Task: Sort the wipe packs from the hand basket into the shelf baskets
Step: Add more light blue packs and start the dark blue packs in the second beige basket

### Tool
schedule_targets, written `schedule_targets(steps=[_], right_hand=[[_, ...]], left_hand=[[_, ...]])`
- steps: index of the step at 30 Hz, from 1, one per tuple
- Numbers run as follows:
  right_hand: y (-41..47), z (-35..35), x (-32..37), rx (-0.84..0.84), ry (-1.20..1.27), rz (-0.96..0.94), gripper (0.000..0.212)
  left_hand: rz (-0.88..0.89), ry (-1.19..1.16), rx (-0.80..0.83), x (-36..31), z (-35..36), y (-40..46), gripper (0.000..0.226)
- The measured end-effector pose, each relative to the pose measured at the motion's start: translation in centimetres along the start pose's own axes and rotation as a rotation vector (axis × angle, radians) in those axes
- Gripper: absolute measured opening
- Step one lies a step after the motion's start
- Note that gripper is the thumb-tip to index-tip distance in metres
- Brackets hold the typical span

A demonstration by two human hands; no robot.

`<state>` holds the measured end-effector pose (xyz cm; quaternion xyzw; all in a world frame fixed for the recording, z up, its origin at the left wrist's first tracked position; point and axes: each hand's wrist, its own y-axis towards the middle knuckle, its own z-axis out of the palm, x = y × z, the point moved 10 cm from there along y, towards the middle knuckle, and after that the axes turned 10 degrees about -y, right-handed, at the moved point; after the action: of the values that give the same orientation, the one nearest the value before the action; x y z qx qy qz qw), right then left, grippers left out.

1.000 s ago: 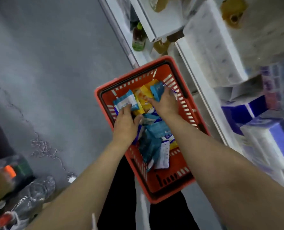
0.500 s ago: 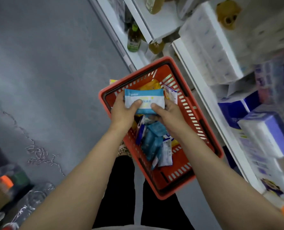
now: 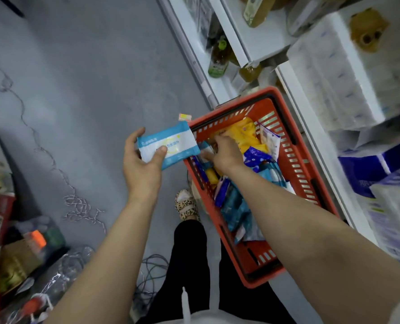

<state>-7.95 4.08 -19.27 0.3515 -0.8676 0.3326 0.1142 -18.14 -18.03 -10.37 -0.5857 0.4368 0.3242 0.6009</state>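
Grey floor (image 3: 82, 94) spreads wide and bare on the left, where the left hand (image 3: 141, 168) holds a blue-and-white wipe pack (image 3: 168, 145) between thumb and fingers (image 3: 133, 139), just past the red hand basket (image 3: 311, 183) rim. Reaching into the basket, the right hand (image 3: 224, 152) curls onto other packs; white shelves (image 3: 259, 40) crowd the right side.

Grey floor (image 3: 77, 78) with thin crack lines, matte, evenly lit. White shelving unit (image 3: 252, 43) along the right side, running far to near. Far shelves hold bottles (image 3: 217, 59) of green and yellowish drink. Right shelves stacked with white tissue roll packs (image 3: 334, 73) and blue-purple tissue packs (image 3: 376, 164). Near left: clutter of cardboard boxes (image 3: 14, 260), red packaging, plastic-wrapped bottles. Red-white twine (image 3: 82, 206) tangled on floor, grey cables (image 3: 152, 272) near bottom centre.
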Motion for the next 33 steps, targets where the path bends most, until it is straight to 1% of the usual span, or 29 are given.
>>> schedule_targets(steps=[1,2,6,8,10,12,14,15,17,18,20,22,24,27,30,33], right_hand=[[-0.3,-0.4,-0.4,-0.025,0.014,0.023,0.027],[-0.8,-1.0,-1.1,-0.052,0.086,0.067,0.026],[-4.1,-3.7,-5.1,-0.086,0.587,0.305,0.023],[-6.3,-4.9,-6.0,-0.088,0.842,0.347,0.021],[-8.4,-6.4,-6.4,-0.109,0.998,0.339,0.021],[-10.2,-7.7,-6.7,-0.156,1.062,0.324,0.023],[-11.9,-8.7,-7.2,-0.191,1.102,0.31,0.029],[-12.7,-9.3,-7.4,-0.206,1.117,0.299,0.033],[-14.6,-10.6,-8.0,-0.241,1.157,0.277,0.037],[-15.7,-11.3,-8.5,-0.258,1.183,0.275,0.037],[-18.2,-12.8,-9.5,-0.292,1.255,0.277,0.032],[-21.2,-14.6,-11.0,-0.343,1.321,0.272,0.021],[-25.5,-16.9,-13.3,-0.41,1.356,0.268,0.012],[-31.2,-19.9,-16.1,-0.496,1.367,0.242,0.012],[-39.8,-23.2,-20.4,-0.58,1.303,0.193,0.012],[-49.3,-25.5,-25.6,-0.681,1.246,0.182,0.015]], left_hand=[[0.001,0.01,0.002,-0.1,0.0,-0.1,0.047],[-0.008,0.008,-0.001,-0.1,0.0,-0.2,0.042],[-0.081,-0.022,-0.014,0.1,0.8,-0.6,0.036],[-0.133,-0.027,0.014,0.2,2.3,-1.1,0.036],[-0.185,-0.075,0.076,0.4,4.5,-1.9,0.035],[-0.206,-0.113,0.145,0.1,6.5,-3.0,0.035],[-0.183,-0.146,0.209,-0.7,8.0,-4.3,0.033],[-0.165,-0.156,0.24,-1.2,8.6,-5.1,0.036],[-0.153,-0.167,0.307,-2.1,9.7,-7.0,0.047],[-0.163,-0.167,0.34,-2.4,10.2,-8.1,0.051],[-0.176,-0.145,0.406,-2.9,11.5,-10.6,0.05],[-0.143,-0.119,0.489,-3.8,13.1,-13.8,0.044],[-0.098,-0.133,0.561,-4.9,15.0,-18.5,0.038],[-0.076,-0.168,0.635,-5.6,17.4,-24.2,0.035],[-0.04,-0.23,0.748,-6.0,20.3,-33.6,0.03],[-0.042,-0.265,0.885,-5.4,23.5,-44.0,0.027]])
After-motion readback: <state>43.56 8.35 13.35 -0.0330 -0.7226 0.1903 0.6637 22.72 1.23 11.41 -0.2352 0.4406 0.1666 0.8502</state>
